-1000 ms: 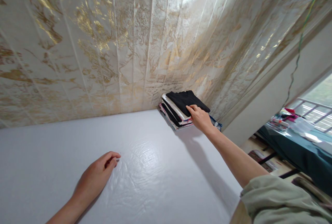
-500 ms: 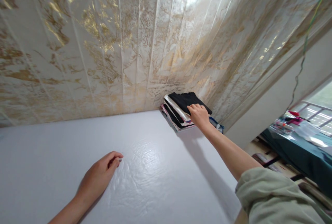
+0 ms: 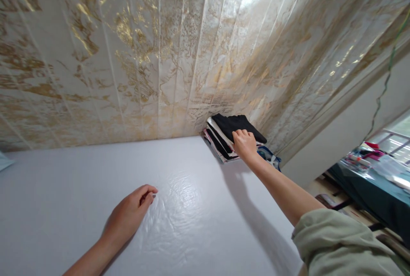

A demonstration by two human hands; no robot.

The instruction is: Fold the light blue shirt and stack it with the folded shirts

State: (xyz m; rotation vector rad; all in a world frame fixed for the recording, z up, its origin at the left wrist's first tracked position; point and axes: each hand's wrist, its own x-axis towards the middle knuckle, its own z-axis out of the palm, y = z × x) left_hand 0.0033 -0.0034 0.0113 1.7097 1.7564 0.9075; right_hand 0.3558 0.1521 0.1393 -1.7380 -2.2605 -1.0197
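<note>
A stack of folded clothes [image 3: 221, 148], in black, white and pinkish layers, lies on the white surface [image 3: 80, 182] against the wall. On top is a folded black garment [image 3: 238, 122]. My right hand [image 3: 245, 143] is closed over its front edge, fingers curled on the cloth; the thumb is hidden. My left hand [image 3: 131, 212] rests on the white surface, nearer to me and to the left. Its fingers are loosely curled in, with the thumb close to the index finger, and I see no object in them.
A patterned gold-and-white covering [image 3: 144, 54] rises behind the surface. A blue-edged item [image 3: 270, 156] lies right of the stack. Farther right stands a dark-green-covered table [image 3: 368, 190] with assorted things on it. A thin green cord [image 3: 381, 92] hangs at the right.
The view has shifted slightly, so the scene sits a little farther right. My right hand keeps its place at the black garment, and my left hand stays curled on the surface.
</note>
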